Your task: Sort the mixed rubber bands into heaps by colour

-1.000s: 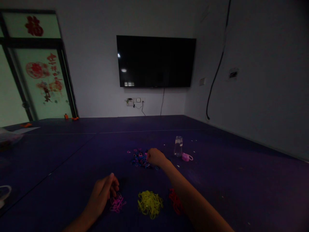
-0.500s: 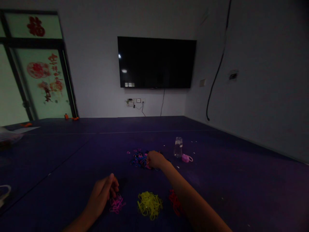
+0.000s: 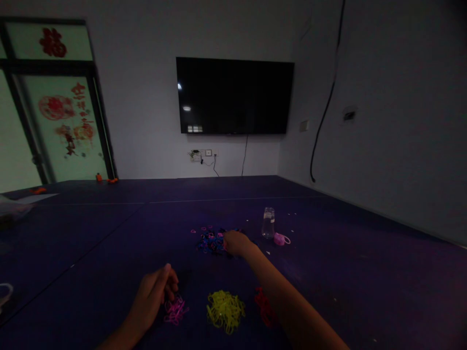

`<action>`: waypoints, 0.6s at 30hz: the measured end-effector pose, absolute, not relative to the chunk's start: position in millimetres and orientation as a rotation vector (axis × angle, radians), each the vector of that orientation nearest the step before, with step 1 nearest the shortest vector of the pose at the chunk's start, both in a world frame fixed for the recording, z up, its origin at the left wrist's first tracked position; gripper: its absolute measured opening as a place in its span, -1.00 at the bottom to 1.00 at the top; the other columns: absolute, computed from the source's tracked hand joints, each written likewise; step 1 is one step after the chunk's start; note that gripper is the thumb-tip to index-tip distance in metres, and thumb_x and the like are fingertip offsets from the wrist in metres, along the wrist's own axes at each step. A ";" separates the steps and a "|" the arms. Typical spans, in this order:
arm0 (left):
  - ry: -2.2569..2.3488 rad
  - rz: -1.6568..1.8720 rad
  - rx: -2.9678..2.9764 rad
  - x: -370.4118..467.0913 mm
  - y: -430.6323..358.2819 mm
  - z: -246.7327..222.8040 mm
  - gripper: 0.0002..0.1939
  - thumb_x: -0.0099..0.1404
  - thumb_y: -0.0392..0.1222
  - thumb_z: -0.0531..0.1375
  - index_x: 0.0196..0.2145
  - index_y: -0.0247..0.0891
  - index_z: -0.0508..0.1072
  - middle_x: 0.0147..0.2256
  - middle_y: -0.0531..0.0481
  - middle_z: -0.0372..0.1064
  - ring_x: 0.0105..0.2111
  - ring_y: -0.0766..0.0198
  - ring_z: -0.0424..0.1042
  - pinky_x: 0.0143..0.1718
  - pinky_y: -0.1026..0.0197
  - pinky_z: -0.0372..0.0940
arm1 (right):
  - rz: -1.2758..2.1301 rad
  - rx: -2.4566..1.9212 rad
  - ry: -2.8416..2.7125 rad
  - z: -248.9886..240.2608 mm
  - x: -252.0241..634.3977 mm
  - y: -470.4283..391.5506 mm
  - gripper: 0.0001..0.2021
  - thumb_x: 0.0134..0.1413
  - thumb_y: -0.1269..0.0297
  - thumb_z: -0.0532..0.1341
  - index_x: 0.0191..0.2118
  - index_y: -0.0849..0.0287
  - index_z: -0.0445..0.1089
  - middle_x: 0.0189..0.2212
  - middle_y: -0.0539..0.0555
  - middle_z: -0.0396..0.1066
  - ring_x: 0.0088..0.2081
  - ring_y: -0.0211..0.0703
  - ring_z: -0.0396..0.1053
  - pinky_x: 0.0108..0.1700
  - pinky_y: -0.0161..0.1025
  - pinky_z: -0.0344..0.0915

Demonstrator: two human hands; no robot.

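Low in the view, my left hand [image 3: 156, 289] rests beside a small heap of pink rubber bands [image 3: 175, 310]. Its fingers are loosely bent and apart, with nothing visible in them. Farther out, my right hand [image 3: 238, 243] reaches down into a mixed pile of blue, black and pink rubber bands [image 3: 210, 241]. Those fingers are drawn together, and their tips are hidden, so whatever they pinch cannot be seen. Between my arms lies a heap of yellow-green rubber bands [image 3: 225, 311]. Red rubber bands [image 3: 263, 306] are partly covered by my right forearm.
A clear bottle [image 3: 268, 224] stands right of the mixed pile, with a pink cap with a loop [image 3: 280, 239] beside it. Small white scraps dot the dark purple surface [image 3: 350, 272]. A plastic bag [image 3: 12, 209] lies at far left. Beyond are a wall-mounted television [image 3: 235, 96] and a hanging cable [image 3: 324, 114].
My right hand has shifted very slightly within the mixed pile, fingers still drawn together. My left hand stays by the pink bands. The view has moved a little.
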State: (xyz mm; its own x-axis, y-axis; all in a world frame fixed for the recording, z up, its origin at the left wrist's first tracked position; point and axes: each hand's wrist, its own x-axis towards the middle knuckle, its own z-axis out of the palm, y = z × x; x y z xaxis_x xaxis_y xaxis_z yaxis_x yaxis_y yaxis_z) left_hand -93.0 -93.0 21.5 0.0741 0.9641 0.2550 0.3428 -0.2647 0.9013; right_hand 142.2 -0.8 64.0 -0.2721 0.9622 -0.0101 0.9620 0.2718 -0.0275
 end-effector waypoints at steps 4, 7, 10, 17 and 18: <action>1.311 1.192 1.688 -94.0 -91.7 19.5 -0.36 0.18 0.35 -0.14 -0.53 -0.26 0.39 -0.61 -0.02 0.39 -0.64 0.28 0.38 -0.67 0.31 0.17 | 0.042 -1.934 -2.442 71.2 145.8 -3.3 -0.75 0.04 0.46 0.08 -0.19 0.26 0.46 -0.18 0.26 0.46 -0.14 0.00 0.42 -0.25 -0.31 0.27; 1.296 1.186 1.683 -95.3 -90.2 17.8 -0.36 0.18 0.36 -0.15 -0.53 -0.27 0.38 -0.61 -0.03 0.39 -0.64 0.27 0.38 -0.68 0.31 0.15 | 0.043 -1.946 -2.421 75.0 148.0 -2.8 -0.75 0.05 0.45 0.08 -0.20 0.25 0.46 -0.18 0.25 0.46 -0.14 -0.01 0.42 -0.24 -0.31 0.27; 1.294 1.182 1.676 -95.8 -89.9 17.8 -0.35 0.18 0.36 -0.14 -0.53 -0.27 0.38 -0.60 -0.03 0.39 -0.64 0.27 0.38 -0.67 0.31 0.16 | 0.043 -1.952 -2.412 74.2 148.0 -1.0 -0.76 0.03 0.46 0.08 -0.22 0.26 0.47 -0.19 0.25 0.46 -0.14 -0.01 0.42 -0.22 -0.31 0.26; 1.310 1.181 1.661 -93.1 -91.9 20.9 -0.35 0.18 0.36 -0.15 -0.53 -0.27 0.38 -0.60 -0.03 0.38 -0.64 0.27 0.38 -0.67 0.32 0.15 | 0.054 -1.938 -2.412 66.2 145.0 0.5 -0.76 -0.02 0.48 0.11 -0.23 0.22 0.47 -0.20 0.22 0.47 -0.16 -0.01 0.43 -0.27 -0.31 0.27; 1.312 1.180 1.661 -92.9 -91.9 20.9 -0.35 0.18 0.36 -0.15 -0.53 -0.27 0.38 -0.61 -0.02 0.38 -0.64 0.27 0.38 -0.67 0.32 0.15 | 0.060 -1.934 -2.417 65.4 145.0 1.0 -0.76 -0.04 0.48 0.13 -0.25 0.21 0.48 -0.21 0.21 0.48 -0.17 -0.02 0.44 -0.28 -0.32 0.27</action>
